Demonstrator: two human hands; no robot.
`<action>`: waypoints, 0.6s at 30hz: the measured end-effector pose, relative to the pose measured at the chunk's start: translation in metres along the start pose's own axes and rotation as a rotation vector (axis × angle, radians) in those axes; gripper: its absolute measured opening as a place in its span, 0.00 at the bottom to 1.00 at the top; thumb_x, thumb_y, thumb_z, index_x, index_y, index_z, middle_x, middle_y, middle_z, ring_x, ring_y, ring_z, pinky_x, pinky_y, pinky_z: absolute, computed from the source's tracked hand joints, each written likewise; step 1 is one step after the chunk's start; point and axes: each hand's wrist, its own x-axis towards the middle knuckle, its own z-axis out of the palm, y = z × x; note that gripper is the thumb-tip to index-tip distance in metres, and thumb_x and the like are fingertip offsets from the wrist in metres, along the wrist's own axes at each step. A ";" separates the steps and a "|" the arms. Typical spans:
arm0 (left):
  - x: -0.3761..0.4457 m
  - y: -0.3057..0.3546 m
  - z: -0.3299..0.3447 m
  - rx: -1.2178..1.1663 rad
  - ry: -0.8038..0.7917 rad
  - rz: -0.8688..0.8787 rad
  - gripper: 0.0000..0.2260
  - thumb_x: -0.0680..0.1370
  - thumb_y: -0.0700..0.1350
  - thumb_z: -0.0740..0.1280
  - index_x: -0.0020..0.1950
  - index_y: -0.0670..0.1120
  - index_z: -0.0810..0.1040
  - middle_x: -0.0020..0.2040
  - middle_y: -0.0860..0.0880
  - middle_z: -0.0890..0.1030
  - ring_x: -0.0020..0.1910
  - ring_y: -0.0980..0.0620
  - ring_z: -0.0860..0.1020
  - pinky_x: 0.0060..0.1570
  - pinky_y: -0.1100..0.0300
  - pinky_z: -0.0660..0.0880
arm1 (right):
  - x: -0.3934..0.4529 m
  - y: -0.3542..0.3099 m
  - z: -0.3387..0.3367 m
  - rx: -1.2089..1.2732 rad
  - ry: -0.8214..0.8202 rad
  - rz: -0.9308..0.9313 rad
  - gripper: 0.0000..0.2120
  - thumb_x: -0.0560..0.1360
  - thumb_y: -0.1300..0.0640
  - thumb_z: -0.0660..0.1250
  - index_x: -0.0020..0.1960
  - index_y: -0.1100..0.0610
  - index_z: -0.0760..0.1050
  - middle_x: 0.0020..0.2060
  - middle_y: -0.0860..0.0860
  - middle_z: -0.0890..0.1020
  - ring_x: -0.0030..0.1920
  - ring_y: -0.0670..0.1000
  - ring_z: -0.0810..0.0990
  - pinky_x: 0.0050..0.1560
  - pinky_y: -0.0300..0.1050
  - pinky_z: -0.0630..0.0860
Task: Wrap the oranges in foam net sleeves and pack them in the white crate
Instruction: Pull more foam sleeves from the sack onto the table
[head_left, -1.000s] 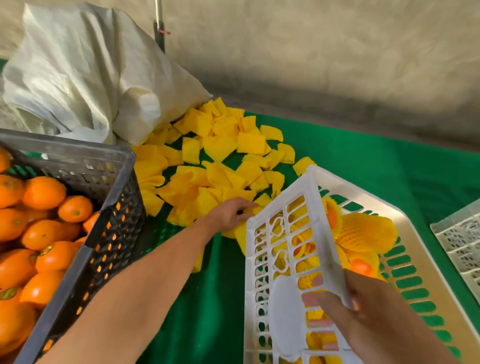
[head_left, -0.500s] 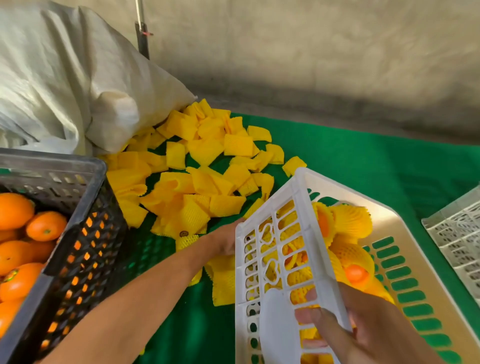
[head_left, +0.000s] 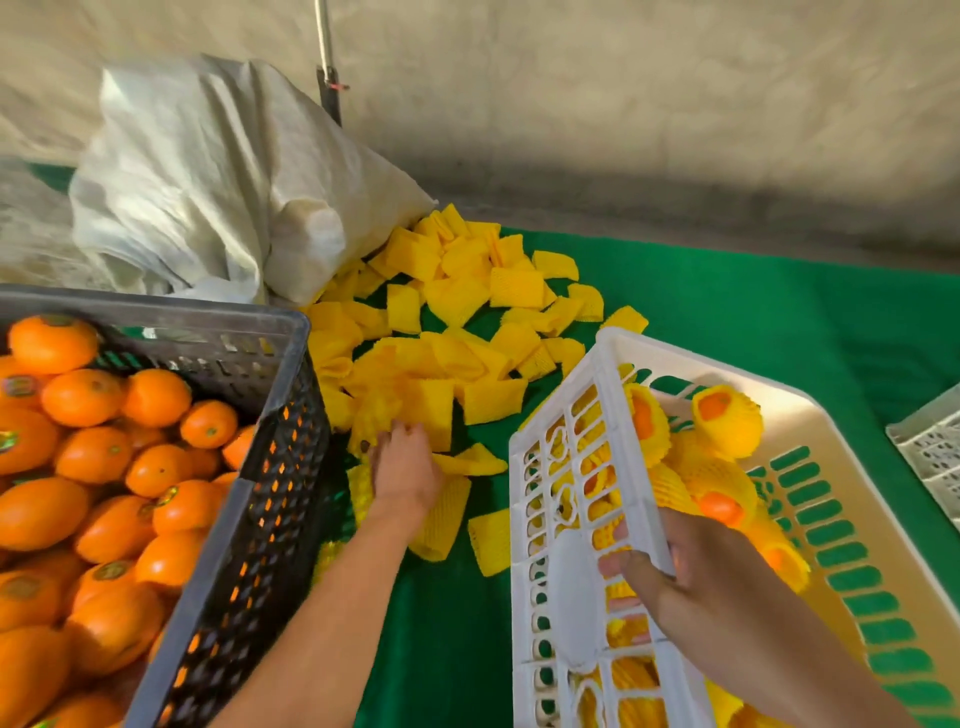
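While the right hand (head_left: 696, 582) grips the near wall of the tilted white crate (head_left: 789, 410), wrapped oranges (head_left: 727, 421) lie inside it. The left hand (head_left: 402, 467) rests on the yellow sleeves (head_left: 467, 306) on the green cloth (head_left: 753, 312), fingers hidden, so its grip cannot be told. Bare oranges (head_left: 83, 395) fill the black crate (head_left: 270, 467).

I see two bare forearms reaching in from the bottom edge, no sleeves on either. My left hand (head_left: 402, 473) and right hand (head_left: 691, 566) wear no gloves, rings, watch or bands that I can make out.
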 end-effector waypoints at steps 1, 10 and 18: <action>-0.013 0.003 0.000 -0.087 0.039 0.069 0.22 0.78 0.42 0.66 0.73 0.47 0.71 0.74 0.45 0.69 0.73 0.42 0.67 0.73 0.46 0.62 | 0.000 0.001 -0.001 0.002 -0.004 0.000 0.08 0.82 0.47 0.64 0.58 0.46 0.79 0.53 0.41 0.82 0.43 0.35 0.81 0.42 0.28 0.74; -0.087 0.019 0.053 0.060 -0.288 0.386 0.21 0.78 0.58 0.70 0.71 0.58 0.75 0.76 0.50 0.69 0.80 0.47 0.57 0.79 0.37 0.45 | 0.003 0.014 -0.012 0.066 -0.015 0.001 0.06 0.79 0.50 0.69 0.46 0.45 0.84 0.40 0.43 0.85 0.37 0.41 0.82 0.35 0.32 0.74; -0.058 -0.016 0.032 0.163 0.044 -0.003 0.12 0.79 0.48 0.66 0.62 0.48 0.80 0.64 0.45 0.76 0.67 0.42 0.70 0.69 0.49 0.64 | 0.006 0.011 0.010 0.071 0.030 -0.063 0.06 0.79 0.52 0.69 0.47 0.52 0.83 0.42 0.46 0.86 0.40 0.40 0.83 0.43 0.41 0.80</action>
